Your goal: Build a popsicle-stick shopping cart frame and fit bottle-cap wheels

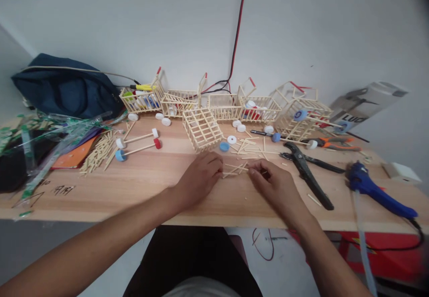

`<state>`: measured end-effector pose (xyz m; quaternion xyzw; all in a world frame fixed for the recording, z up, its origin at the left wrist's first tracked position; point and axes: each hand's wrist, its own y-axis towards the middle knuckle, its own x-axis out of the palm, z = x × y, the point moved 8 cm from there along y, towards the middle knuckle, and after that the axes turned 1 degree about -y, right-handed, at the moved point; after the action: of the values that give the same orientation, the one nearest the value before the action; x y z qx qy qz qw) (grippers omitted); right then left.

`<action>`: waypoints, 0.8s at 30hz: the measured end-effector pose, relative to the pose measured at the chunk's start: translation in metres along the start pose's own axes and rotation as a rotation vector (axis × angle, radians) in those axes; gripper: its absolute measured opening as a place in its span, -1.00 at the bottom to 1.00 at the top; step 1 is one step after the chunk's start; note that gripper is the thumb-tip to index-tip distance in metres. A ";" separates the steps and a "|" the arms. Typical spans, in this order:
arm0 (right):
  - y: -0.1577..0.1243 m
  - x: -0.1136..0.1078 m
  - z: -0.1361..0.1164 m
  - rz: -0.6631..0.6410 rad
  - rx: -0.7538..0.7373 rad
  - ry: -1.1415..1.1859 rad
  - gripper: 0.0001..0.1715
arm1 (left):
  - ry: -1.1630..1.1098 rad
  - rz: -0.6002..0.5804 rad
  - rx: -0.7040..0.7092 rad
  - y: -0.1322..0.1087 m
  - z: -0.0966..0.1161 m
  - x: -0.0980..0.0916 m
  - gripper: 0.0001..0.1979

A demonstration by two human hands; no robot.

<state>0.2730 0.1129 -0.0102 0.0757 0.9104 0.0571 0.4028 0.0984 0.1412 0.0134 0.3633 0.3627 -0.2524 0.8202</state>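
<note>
Above the front middle of the table, thin wooden sticks [236,168] lie crossed between my two hands. My right hand [278,187] pinches the right end of one stick between thumb and forefinger. My left hand [199,180] is closed at their left ends, its fingers curled and its fingertips partly hidden, so what it grips does not show clearly. Just beyond my left hand, a small lattice basket [203,129] made of sticks stands tilted. Near it are a blue bottle cap [224,146] and a white cap with a hole [231,139].
Stick-built carts [259,109] line the wall. Loose sticks [250,147] lie beyond my hands, with a stick pile [98,151] at left. Cap-wheeled axles [139,149] are nearby. Black cutting pliers [306,176] and a blue glue gun [378,192] with its cord lie at right.
</note>
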 end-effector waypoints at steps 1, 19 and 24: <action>0.000 0.001 -0.001 -0.014 -0.017 -0.005 -0.85 | 0.001 -0.014 -0.017 0.001 -0.001 0.001 -0.89; 0.016 -0.024 0.011 0.257 0.081 0.033 -0.73 | -0.205 -0.010 -0.307 0.019 -0.009 -0.011 -0.86; 0.020 -0.037 0.023 0.339 0.114 0.002 -0.72 | -0.237 -0.012 -0.313 0.016 -0.013 -0.010 -0.86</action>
<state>0.3164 0.1264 0.0044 0.2508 0.8866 0.0727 0.3817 0.0981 0.1626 0.0222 0.1971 0.3005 -0.2386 0.9022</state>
